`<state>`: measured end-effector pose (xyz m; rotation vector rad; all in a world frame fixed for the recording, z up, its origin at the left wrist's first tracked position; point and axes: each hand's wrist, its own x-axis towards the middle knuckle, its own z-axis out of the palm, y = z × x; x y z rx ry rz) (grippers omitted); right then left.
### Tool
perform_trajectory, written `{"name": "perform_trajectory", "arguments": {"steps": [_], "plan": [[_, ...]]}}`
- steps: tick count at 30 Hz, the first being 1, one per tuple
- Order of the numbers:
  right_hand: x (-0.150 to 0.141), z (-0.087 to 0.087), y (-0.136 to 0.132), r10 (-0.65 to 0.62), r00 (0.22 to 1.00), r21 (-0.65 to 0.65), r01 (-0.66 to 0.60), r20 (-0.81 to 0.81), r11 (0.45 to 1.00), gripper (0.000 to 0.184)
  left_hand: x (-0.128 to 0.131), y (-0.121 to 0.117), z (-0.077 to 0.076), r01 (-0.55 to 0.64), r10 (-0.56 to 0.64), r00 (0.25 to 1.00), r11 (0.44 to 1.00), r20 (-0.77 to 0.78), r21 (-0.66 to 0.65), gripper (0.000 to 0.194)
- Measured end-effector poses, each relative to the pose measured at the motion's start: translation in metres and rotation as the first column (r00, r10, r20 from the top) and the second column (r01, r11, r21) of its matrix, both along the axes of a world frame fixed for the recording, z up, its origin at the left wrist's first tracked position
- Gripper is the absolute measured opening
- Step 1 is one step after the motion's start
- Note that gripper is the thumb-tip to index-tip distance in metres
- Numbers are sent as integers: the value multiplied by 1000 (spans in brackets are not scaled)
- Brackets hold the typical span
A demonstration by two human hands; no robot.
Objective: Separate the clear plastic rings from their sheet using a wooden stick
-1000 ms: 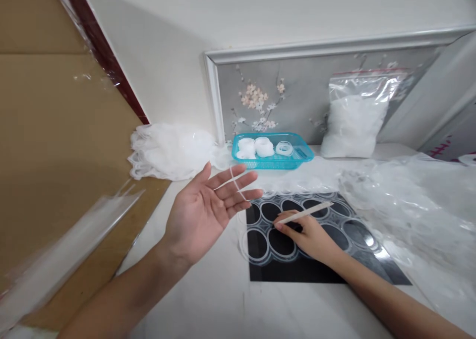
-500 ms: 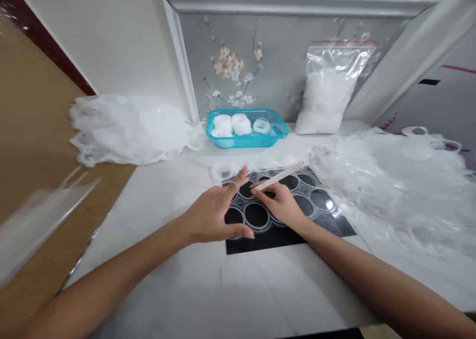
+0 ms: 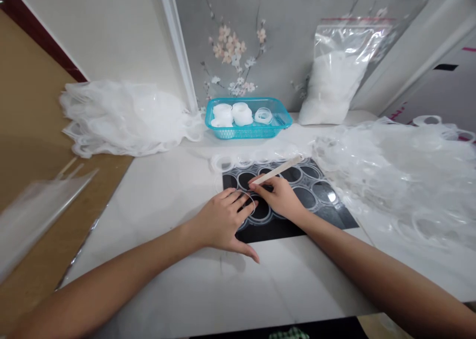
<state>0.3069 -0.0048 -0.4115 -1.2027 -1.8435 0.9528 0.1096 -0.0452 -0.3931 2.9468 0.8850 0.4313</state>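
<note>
White tabletop (image 3: 159, 193), left hand (image 3: 223, 217) spread wide, thin ring (image 3: 253, 201) at its fingers, right hand (image 3: 278, 195) gripping a pale stick (image 3: 279, 169)

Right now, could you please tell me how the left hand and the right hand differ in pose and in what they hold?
The left hand is open, fingers spread and thumb out; the right hand is curled in a pinch.
The left hand has a thin ring at its fingers; the right hand grips a pale stick.
Both are bare and reach over the black sheet.
</note>
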Motion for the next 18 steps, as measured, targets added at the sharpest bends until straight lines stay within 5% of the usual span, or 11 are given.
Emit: {"name": "perform_trajectory", "arguments": {"steps": [7, 10, 15, 18], "plan": [[1, 0, 2, 5, 999, 31, -6, 32, 999, 15, 0, -3, -3, -19, 20, 998, 1000, -56, 13, 104], [1, -3, -2, 7, 994, 146, -23, 113, 989, 16, 1, -4, -7, -28, 29, 999, 999, -19, 43, 107], [-4, -10, -15, -45, 886, 470, -200, 461, 860, 23, 2, -3, -9, -18, 17, 1000, 999, 17, 45, 109], [-2, 4, 12, -152, 804, 551, -244, 576, 798, 24, 0, -4, -7, -3, 3, 1000, 1000, 1, 7, 106]]}}
